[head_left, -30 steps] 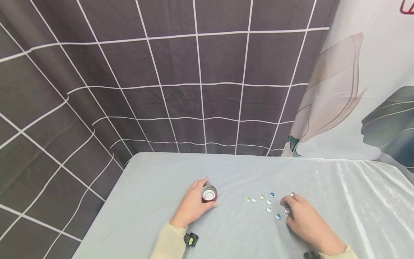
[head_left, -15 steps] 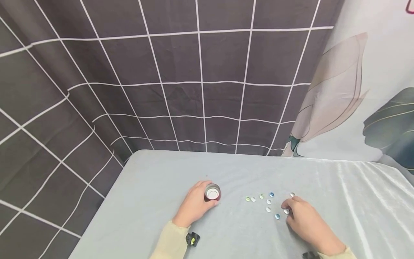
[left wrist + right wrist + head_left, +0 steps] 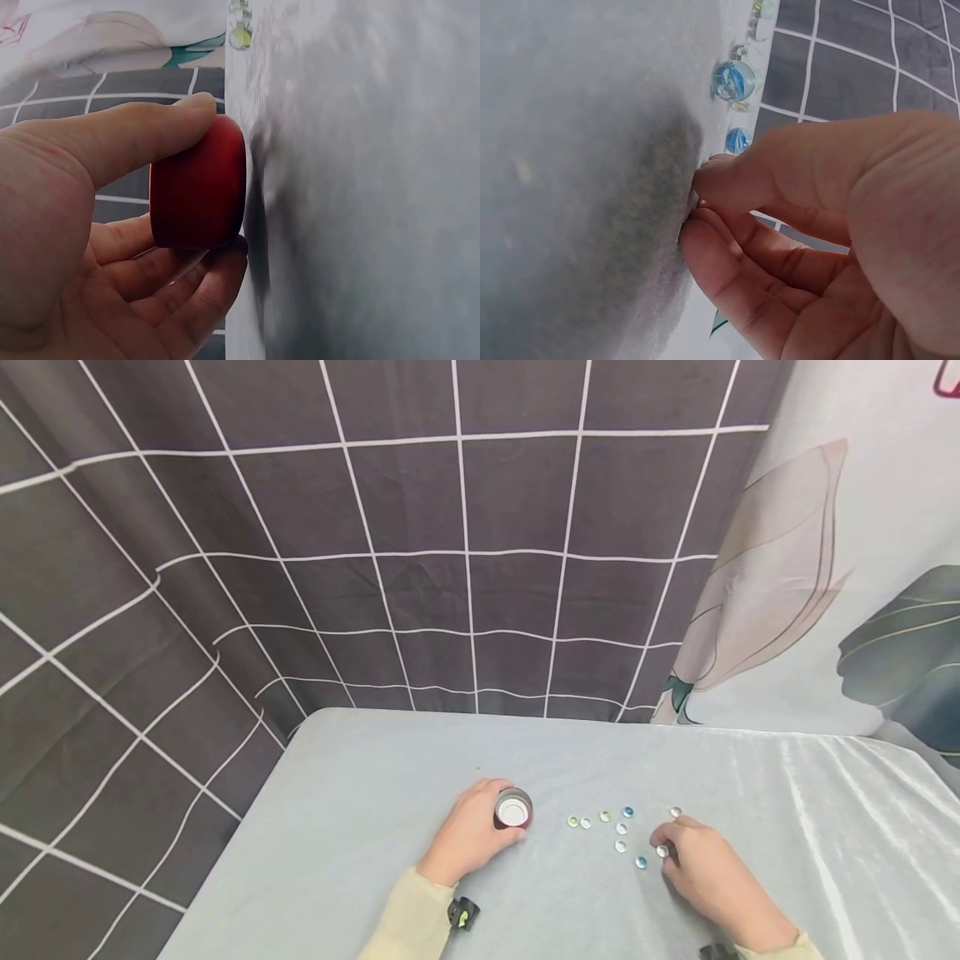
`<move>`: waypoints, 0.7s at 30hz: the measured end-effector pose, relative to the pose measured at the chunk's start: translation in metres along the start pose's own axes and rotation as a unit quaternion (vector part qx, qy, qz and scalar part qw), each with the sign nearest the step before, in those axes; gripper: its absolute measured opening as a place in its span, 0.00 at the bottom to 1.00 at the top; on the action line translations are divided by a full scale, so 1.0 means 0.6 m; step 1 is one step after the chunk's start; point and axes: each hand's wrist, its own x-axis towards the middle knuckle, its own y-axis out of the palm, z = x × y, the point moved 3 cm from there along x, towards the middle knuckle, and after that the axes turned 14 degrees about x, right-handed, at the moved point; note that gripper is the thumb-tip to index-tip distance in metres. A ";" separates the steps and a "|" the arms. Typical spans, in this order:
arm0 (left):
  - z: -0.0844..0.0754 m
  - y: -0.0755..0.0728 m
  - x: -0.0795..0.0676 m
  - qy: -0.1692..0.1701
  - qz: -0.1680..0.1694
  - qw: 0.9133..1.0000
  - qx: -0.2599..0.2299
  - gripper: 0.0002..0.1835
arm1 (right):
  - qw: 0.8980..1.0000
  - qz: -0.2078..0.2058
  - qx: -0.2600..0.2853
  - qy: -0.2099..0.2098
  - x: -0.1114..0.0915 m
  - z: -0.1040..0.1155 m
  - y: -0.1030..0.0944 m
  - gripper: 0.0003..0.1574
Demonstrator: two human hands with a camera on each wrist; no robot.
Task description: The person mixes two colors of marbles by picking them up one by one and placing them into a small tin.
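My left hand (image 3: 471, 831) grips a small round red tin (image 3: 199, 187), thumb on one side and fingers on the other. In the head view the tin's open mouth faces up, showing a silvery rim and pale inside. It is close over the cloth. To the right, my right hand (image 3: 701, 864) has its thumb and fingers curled about a clear marble (image 3: 662, 852), fingertips down at the cloth. In the right wrist view the thumb hides that marble. A blue-swirled marble (image 3: 733, 81) lies near the thumb, and another clear marble (image 3: 676, 812) lies just beyond the knuckles.
Between the hands several loose marbles lie on the pale cloth-covered table (image 3: 360, 777), among them a green marble (image 3: 573, 821) and a blue marble (image 3: 627, 812). Behind the table hangs a dark grid-patterned curtain (image 3: 517, 602), with a leaf-printed light curtain (image 3: 787, 635) at the right.
The left hand has moved right with the red tin, closer to the marbles. The right hand has stayed at the same clear marble.
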 end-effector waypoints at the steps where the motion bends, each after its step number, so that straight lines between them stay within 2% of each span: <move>1: -0.002 0.001 0.001 0.001 0.001 1.000 0.000 0.31 | 1.000 -0.002 0.000 -0.002 0.000 0.000 0.000 0.12; 4: -0.010 0.007 0.002 -0.002 0.010 1.000 -0.005 0.32 | 1.000 -0.006 0.000 -0.004 0.000 -0.001 0.001 0.11; 11: -0.028 0.015 0.008 0.002 -0.004 1.000 0.005 0.30 | 1.000 -0.001 -0.001 0.009 0.002 -0.003 0.001 0.08; 17: -0.030 0.020 0.010 0.006 0.001 1.000 0.016 0.30 | 1.000 0.004 0.003 0.023 0.004 -0.003 -0.002 0.08; 21: -0.031 0.023 0.009 0.007 0.003 1.000 0.013 0.29 | 1.000 -0.009 0.007 0.015 0.001 -0.006 -0.005 0.08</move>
